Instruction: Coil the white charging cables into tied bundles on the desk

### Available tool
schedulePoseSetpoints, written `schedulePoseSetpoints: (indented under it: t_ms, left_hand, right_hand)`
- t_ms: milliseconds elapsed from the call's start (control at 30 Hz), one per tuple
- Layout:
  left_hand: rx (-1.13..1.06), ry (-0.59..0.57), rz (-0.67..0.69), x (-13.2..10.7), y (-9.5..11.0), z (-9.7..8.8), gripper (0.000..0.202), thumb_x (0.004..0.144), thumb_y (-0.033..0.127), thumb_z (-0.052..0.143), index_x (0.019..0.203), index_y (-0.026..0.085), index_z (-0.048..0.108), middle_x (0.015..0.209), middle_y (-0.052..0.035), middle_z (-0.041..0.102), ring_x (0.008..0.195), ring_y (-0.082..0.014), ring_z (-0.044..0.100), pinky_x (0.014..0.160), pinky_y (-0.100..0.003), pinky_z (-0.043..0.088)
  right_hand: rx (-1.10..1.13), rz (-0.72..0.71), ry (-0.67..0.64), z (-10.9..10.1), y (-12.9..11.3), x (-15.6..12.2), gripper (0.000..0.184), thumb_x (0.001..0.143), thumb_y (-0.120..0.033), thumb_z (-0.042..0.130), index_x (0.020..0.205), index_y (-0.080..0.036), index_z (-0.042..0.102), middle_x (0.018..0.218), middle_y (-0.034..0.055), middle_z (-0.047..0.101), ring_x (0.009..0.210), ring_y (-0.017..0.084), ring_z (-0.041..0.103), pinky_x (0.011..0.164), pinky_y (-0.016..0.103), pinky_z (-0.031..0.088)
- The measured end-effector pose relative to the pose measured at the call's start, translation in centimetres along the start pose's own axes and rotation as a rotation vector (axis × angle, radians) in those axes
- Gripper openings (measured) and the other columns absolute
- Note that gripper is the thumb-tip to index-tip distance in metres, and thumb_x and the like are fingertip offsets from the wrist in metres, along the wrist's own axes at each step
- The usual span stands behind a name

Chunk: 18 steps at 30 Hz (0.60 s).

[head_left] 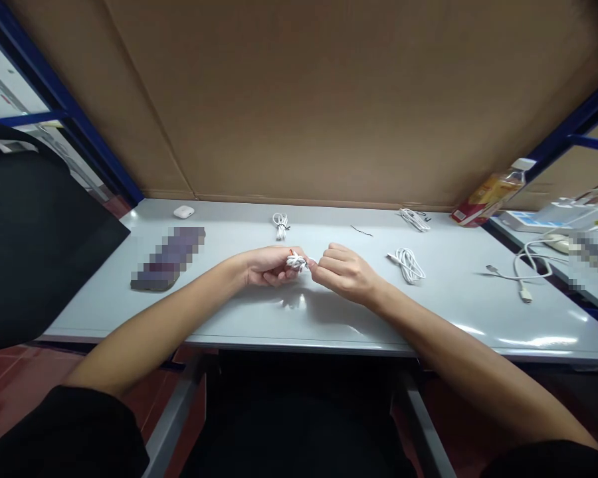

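Note:
My left hand (268,265) and my right hand (343,271) meet over the middle of the grey table (259,318). Between them is a small coiled white cable (296,261). My left hand's fingers are curled around the coil. My right hand is closed in a pinch at the coil's right end. A bit of red shows at the top of the coil.
Other coiled white cables lie at the back centre (280,226), back right (414,219) and right of my hands (406,264). A loose cable (523,272) lies far right. Also there: a thin black tie (361,231), white earbud case (183,212), bottle (488,195), blurred flat object (169,259), cardboard wall (299,99).

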<state>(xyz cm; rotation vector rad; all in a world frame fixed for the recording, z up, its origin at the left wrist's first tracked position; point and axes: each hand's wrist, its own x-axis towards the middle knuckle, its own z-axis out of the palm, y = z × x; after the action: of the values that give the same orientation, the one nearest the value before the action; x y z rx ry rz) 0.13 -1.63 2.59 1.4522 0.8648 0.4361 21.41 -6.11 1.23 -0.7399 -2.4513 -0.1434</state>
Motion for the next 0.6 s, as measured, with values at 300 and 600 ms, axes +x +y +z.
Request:
schedulePoseSetpoints:
  t_ms: [300, 600]
  left_hand:
    - [-0.077, 0.189, 0.181, 0.7, -0.5, 0.1, 0.012, 0.084, 0.030, 0.065, 0.088, 0.019, 0.065, 0.098, -0.0069, 0.067, 0.078, -0.0155, 0.065, 0.056, -0.024, 0.053]
    - [0.007, 0.110, 0.149, 0.8, -0.8, 0.8, 0.051, 0.084, 0.044, 0.080, 0.120, 0.012, 0.066, 0.083, -0.0072, 0.073, 0.064, -0.0133, 0.063, 0.059, -0.027, 0.052]
  right_hand:
    - [0.633, 0.783, 0.222, -0.7, -0.1, 0.6, 0.025, 0.077, -0.037, 0.073, 0.061, -0.020, 0.064, 0.055, -0.0002, 0.058, 0.051, 0.013, 0.046, 0.050, 0.029, 0.035]
    - [0.606, 0.782, 0.112, -0.6, 1.2, 0.3, 0.025, 0.074, -0.040, 0.070, 0.062, -0.019, 0.063, 0.055, -0.0016, 0.054, 0.052, 0.011, 0.040, 0.050, 0.027, 0.029]
